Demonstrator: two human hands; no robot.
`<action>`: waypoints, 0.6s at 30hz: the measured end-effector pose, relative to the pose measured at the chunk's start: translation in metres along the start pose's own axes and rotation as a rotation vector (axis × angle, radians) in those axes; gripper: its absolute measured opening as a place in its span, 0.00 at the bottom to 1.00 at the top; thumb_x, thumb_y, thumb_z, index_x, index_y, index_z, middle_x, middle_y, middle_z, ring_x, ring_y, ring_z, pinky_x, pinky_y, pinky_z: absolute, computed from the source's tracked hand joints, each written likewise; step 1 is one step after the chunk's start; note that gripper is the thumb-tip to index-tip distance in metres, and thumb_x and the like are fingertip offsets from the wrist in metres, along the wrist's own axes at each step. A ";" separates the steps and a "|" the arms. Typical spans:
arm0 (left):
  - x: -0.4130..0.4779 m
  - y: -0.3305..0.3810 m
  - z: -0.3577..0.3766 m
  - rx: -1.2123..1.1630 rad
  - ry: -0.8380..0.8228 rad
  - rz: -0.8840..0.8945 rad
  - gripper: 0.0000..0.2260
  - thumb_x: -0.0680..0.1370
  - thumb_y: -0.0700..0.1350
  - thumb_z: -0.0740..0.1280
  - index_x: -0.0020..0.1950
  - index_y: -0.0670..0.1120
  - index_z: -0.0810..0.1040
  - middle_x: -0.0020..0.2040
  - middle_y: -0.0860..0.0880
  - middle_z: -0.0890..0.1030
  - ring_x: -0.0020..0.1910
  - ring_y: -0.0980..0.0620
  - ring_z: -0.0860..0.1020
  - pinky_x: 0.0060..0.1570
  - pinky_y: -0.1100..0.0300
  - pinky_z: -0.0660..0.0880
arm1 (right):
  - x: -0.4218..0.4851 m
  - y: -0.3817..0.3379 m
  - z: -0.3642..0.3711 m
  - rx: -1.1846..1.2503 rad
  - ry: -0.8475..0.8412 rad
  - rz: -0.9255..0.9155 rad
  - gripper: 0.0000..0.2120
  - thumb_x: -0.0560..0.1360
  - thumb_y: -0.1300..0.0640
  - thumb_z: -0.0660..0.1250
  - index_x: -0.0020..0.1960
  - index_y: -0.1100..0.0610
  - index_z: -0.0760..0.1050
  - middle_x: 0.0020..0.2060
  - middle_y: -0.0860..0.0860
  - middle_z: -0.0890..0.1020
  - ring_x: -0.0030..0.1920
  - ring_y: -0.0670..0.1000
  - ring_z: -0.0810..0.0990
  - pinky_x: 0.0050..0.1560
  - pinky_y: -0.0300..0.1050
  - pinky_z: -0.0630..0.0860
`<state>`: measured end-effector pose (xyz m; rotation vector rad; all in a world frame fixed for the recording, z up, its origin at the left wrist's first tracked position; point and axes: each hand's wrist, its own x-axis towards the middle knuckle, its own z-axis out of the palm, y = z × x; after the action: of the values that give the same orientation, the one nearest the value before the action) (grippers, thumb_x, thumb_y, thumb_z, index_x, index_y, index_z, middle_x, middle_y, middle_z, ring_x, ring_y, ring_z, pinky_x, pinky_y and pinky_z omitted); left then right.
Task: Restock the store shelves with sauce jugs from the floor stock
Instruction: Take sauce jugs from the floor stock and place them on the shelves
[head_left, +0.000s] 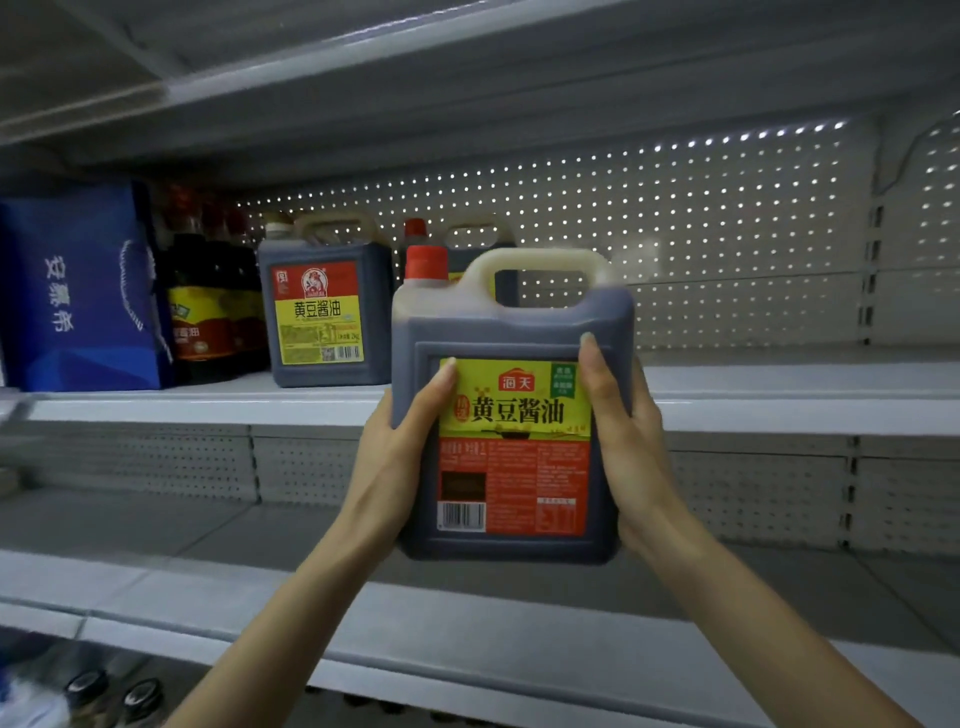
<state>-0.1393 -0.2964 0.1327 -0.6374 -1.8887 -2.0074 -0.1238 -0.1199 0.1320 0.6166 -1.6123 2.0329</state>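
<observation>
At far left a blue bag (78, 291) stands on the shelf (779, 384), its left side cut off by the frame. Beside it come blurred dark bottles (208, 306), then a sauce jug (324, 312) with a yellow label. A red-capped jug (415, 231) behind is mostly hidden by the held jug (511, 415), which is upright in the air in front of the shelf edge. The left hand (402, 447) and right hand (626, 436) clasp its sides, thumbs on the front label. The other fingers wrap out of sight. The bottle tops (88, 686) at lower left are dim.
</observation>
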 end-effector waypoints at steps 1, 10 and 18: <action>0.006 0.002 -0.002 -0.005 -0.003 0.005 0.33 0.66 0.65 0.67 0.63 0.43 0.75 0.49 0.44 0.85 0.47 0.46 0.84 0.45 0.55 0.81 | 0.004 -0.003 0.003 -0.009 0.007 -0.012 0.24 0.69 0.39 0.62 0.64 0.42 0.68 0.47 0.50 0.85 0.45 0.51 0.85 0.42 0.43 0.81; 0.067 0.018 -0.021 -0.053 0.020 0.173 0.42 0.60 0.73 0.70 0.63 0.46 0.76 0.53 0.44 0.83 0.52 0.44 0.82 0.55 0.43 0.77 | 0.054 -0.019 0.036 -0.109 0.040 -0.219 0.28 0.69 0.36 0.63 0.66 0.44 0.67 0.52 0.49 0.83 0.51 0.50 0.84 0.51 0.51 0.80; 0.104 0.003 -0.027 -0.091 0.069 0.276 0.32 0.64 0.66 0.68 0.59 0.45 0.76 0.49 0.43 0.83 0.49 0.45 0.83 0.48 0.49 0.80 | 0.093 -0.008 0.041 -0.189 0.021 -0.344 0.37 0.64 0.29 0.66 0.67 0.47 0.67 0.54 0.48 0.82 0.53 0.49 0.82 0.49 0.41 0.79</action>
<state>-0.2291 -0.3159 0.1881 -0.7938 -1.5805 -1.9189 -0.1895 -0.1508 0.2034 0.7410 -1.5417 1.6151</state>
